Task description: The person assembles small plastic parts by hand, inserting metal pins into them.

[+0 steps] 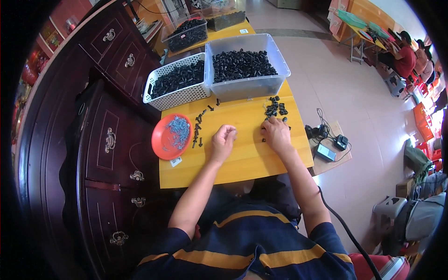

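Note:
My left hand (pixel 223 142) hovers above the middle of the yellow tabletop (pixel 242 161). Its thumb and fingers are pinched together, and whatever may be between them is too small to tell. My right hand (pixel 276 134) is at the near edge of a loose cluster of small black plastic parts (pixel 278 109). Its fingers are bent down and closed among the nearest pieces; what they grip is hidden. Left of my left hand, a row of black stemmed plastic parts (pixel 198 127) runs toward the bins. Beside it a red plastic dish (pixel 161 145) holds many small silvery screws (pixel 179 130).
At the table's back stand a clear bin (pixel 247 88) and a white perforated basket (pixel 182 101), both full of black parts. A dark wooden cabinet (pixel 100 140) borders the left. Electronic devices (pixel 325 153) and cables sit on a low stool at right. Other people (pixel 405 58) sit farther off.

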Demonstrator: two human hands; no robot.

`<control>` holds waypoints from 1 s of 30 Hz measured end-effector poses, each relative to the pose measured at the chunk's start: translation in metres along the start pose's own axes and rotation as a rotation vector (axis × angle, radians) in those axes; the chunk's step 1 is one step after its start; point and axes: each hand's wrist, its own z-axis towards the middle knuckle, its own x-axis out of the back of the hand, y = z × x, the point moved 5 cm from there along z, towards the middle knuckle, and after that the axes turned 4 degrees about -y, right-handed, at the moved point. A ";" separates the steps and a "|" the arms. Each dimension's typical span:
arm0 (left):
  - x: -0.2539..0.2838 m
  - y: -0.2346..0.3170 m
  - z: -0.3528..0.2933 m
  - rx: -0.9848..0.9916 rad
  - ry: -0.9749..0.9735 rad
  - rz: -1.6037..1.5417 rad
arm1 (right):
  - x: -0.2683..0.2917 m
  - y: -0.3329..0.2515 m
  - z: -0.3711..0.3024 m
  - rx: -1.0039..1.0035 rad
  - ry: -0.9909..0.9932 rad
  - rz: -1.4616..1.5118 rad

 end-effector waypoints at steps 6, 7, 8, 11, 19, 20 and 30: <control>0.002 -0.003 -0.002 0.040 0.047 -0.116 | 0.013 -0.012 -0.003 0.053 0.005 -0.064; 0.003 -0.008 -0.005 0.072 0.015 -0.152 | 0.021 -0.014 -0.006 0.002 0.032 0.093; 0.004 -0.012 -0.008 0.104 -0.017 -0.188 | 0.028 -0.015 -0.009 -0.049 0.057 0.251; 0.001 0.008 -0.013 -0.032 -0.015 -0.107 | 0.034 -0.020 -0.031 -0.213 -0.063 0.839; -0.030 0.065 -0.024 0.162 -0.229 -0.320 | -0.018 -0.023 -0.079 -0.279 -0.050 1.500; -0.034 0.066 -0.025 0.145 -0.252 -0.329 | -0.020 -0.022 -0.081 -0.286 -0.048 1.502; -0.050 0.080 -0.025 -0.020 -0.229 -0.165 | -0.023 -0.018 -0.085 -0.279 -0.077 1.536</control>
